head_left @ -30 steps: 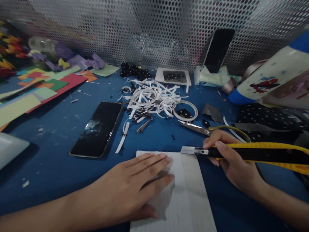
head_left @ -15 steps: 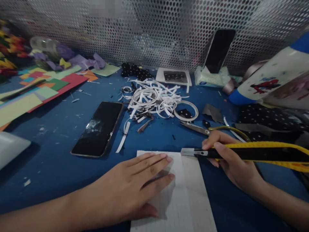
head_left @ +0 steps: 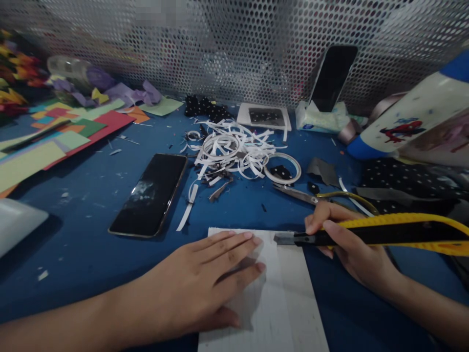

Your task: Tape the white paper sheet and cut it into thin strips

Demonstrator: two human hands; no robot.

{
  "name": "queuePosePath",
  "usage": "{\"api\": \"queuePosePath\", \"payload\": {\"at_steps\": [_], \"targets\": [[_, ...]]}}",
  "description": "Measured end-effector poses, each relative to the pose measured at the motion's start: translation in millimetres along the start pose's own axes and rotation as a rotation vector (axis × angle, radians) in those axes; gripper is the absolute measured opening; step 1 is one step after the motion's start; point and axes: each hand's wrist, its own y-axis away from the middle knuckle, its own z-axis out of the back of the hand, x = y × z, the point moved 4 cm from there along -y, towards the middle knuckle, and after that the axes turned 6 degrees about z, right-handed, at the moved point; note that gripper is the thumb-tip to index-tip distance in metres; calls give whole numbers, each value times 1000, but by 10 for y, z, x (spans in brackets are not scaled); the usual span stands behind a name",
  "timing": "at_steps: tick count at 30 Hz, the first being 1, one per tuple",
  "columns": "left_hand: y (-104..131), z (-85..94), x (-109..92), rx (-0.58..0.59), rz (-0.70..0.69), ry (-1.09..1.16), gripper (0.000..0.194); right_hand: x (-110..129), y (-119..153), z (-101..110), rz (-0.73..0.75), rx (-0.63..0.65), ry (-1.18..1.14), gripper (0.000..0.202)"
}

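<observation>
With the white sheet [head_left: 271, 303] flat on the surface [head_left: 91, 274], the left hand [head_left: 210, 278] spread over it, gripping nothing, and the right hand [head_left: 357, 264] closed around the cutter [head_left: 406, 232], blade [head_left: 285, 239] near the far edge, no finished cut is discernible and the visible length appears uncut.

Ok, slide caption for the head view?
Left hand flat on paper, right hand holding a cutter, white strips beyond.

Craft workspace [head_left: 234, 210]; scissors [head_left: 297, 194] and coloured sheets [head_left: 69, 141] show it.

Obstacle beyond right hand [head_left: 361, 259]: scissors [head_left: 298, 194]
</observation>
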Motion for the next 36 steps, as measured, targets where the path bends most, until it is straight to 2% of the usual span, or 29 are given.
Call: {"api": "queuePosePath", "payload": {"at_steps": [12,20,27,30,34,36], "targets": [[-2,26,6,-1,5,6,52,35,3,-44,3,111,-48,31],[-6,41,-1,-10,-20,-25,54,73,-8,-99,58,171,-85,30],[2,20,-10,-5,-28,-75,52,179,26,-160,33,356,-67,32],[7,12,-5,1,-28,-96,53,211,27,-159,74,324,-71,31],[-3,27,-6,7,-35,-119,50,177,14,-118,141,149,-115,31],[-12,38,-10,-4,-40,-129,48,144,9,-109,151,101,-136,31]]}}
